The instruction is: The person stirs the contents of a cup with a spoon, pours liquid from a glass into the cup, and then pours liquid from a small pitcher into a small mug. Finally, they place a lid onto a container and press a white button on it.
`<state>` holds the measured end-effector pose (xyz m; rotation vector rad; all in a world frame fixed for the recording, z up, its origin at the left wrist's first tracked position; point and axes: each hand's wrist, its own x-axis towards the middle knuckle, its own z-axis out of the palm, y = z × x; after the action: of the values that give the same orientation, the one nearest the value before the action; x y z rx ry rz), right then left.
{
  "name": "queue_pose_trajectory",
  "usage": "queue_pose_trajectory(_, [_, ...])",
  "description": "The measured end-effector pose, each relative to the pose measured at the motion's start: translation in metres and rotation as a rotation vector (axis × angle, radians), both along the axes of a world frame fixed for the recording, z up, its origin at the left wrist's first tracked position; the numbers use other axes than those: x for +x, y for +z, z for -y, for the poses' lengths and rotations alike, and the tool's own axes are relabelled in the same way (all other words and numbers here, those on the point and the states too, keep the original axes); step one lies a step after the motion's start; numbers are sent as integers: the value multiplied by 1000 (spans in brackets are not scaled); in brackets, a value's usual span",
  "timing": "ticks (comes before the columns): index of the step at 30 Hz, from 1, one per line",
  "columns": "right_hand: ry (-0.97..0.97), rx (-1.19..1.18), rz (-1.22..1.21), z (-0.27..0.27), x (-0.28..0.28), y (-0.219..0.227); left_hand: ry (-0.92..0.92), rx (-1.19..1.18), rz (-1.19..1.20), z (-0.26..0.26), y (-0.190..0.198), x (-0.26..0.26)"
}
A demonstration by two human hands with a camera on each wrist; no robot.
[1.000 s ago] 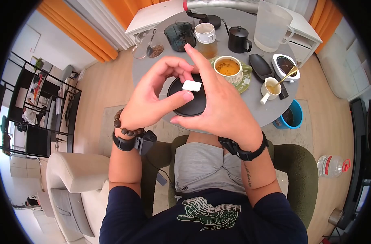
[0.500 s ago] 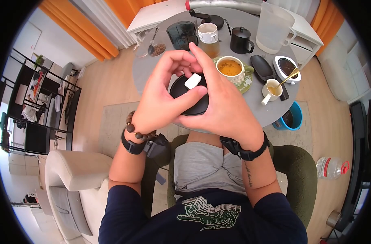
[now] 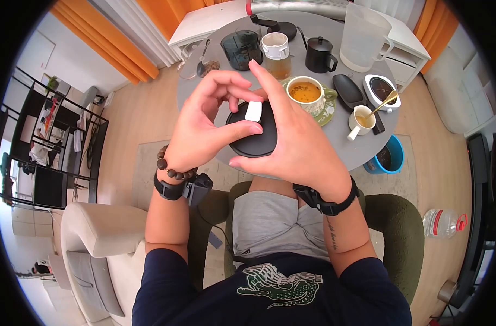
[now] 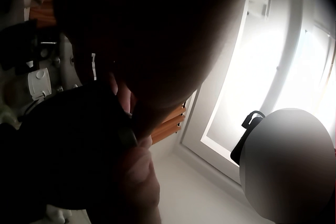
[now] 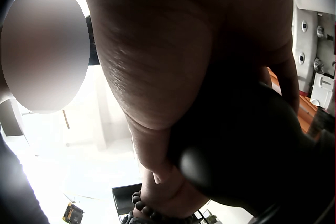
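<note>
A round black container (image 3: 253, 144) with a flat top is between my hands, near the table's front side. My right hand (image 3: 305, 133) curves round its right side, the thumb along the front. A small white block-like piece (image 3: 253, 111) stands over the black top, between the thumb and bent fingers of my left hand (image 3: 196, 130), with the thumb tip right at its lower end. The wrist views are dark: the container is a black shape (image 4: 68, 150) in the left one and a black body (image 5: 247, 145) in the right one.
Past my right hand sits a green-and-white cup (image 3: 305, 92) of amber liquid on a green saucer. Also on the grey table are a small white jug (image 3: 362, 119) with a gold spoon, a black pot (image 3: 319, 54), a scale (image 3: 382, 89), a clear pitcher (image 3: 364, 38) and a tinted container (image 3: 241, 49).
The white piece has turned from lying sideways, through a slant, to upright. My left thumb slid right and then back left. My right hand keeps its place round the black container.
</note>
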<state>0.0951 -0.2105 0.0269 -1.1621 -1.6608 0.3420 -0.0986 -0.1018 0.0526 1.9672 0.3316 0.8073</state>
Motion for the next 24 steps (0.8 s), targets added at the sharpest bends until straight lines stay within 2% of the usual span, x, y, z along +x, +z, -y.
queue_pose_trajectory(5, [14, -45, -16, 0, 0, 1, 127, -70, 121, 5, -13, 15])
queue_pose_trajectory(8, [13, -48, -23, -1, -1, 1, 199, -50, 101, 10, -15, 19])
queue_pose_trajectory(12, [-5, -10, -3, -1, -1, -1, 193, 38, 71, 11, -7, 14])
queue_pose_trajectory(14, [-3, -1, -12, -2, -1, -2, 18, 10, -11, 8, 3, 8])
queue_pose_trajectory(15, [0, 7, -21, -2, -1, -2, 17, 11, -11, 7, 6, 4])
queue_pose_trajectory(17, [-3, -3, -23, -1, -1, -1, -119, -35, -79, 5, 10, -4])
queue_pose_trajectory(20, [5, -28, -33, 1, 0, 2, -225, -19, -80, -5, 12, -13])
queue_pose_trajectory(24, [17, -30, -40, 1, -1, 2, -247, -76, -87, -7, 12, -16])
